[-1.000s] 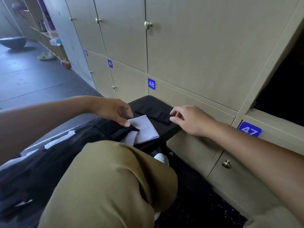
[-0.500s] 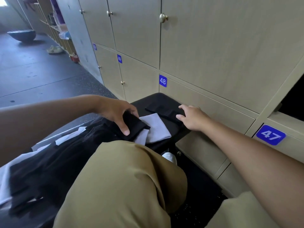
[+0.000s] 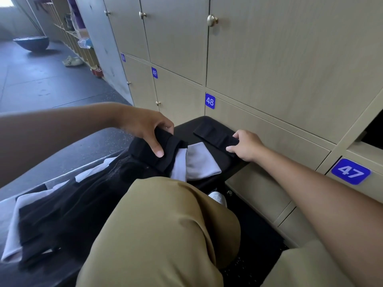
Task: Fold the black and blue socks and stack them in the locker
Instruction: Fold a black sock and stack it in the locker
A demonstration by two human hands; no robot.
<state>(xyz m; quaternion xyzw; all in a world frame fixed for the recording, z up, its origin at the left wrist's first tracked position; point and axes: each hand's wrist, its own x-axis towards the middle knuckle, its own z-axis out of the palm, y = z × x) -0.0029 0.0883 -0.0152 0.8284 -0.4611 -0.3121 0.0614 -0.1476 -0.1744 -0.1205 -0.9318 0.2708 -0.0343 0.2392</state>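
Note:
My left hand (image 3: 148, 129) grips a folded black sock (image 3: 165, 150), thumb on top and fingers curled behind it, lifted a little off the pile. Beneath it lies a folded pale blue sock (image 3: 200, 162) on the black bench (image 3: 234, 168). Farther along the bench lies another folded black sock (image 3: 213, 135); my right hand (image 3: 245, 145) holds its near end, fingers curled over the edge. An open locker (image 3: 373, 129) shows as a dark gap at the far right, above number 47.
A heap of black and pale blue socks (image 3: 62, 214) covers the bench at lower left. My knee in olive trousers (image 3: 165, 235) fills the foreground. Shut locker doors (image 3: 269, 69) numbered 48 and 49 line the wall. Dark floor (image 3: 41, 83) lies to the left.
My left hand has closed round the black sock and raised it off the pale blue one. My right hand has moved forward onto the other black sock's near end.

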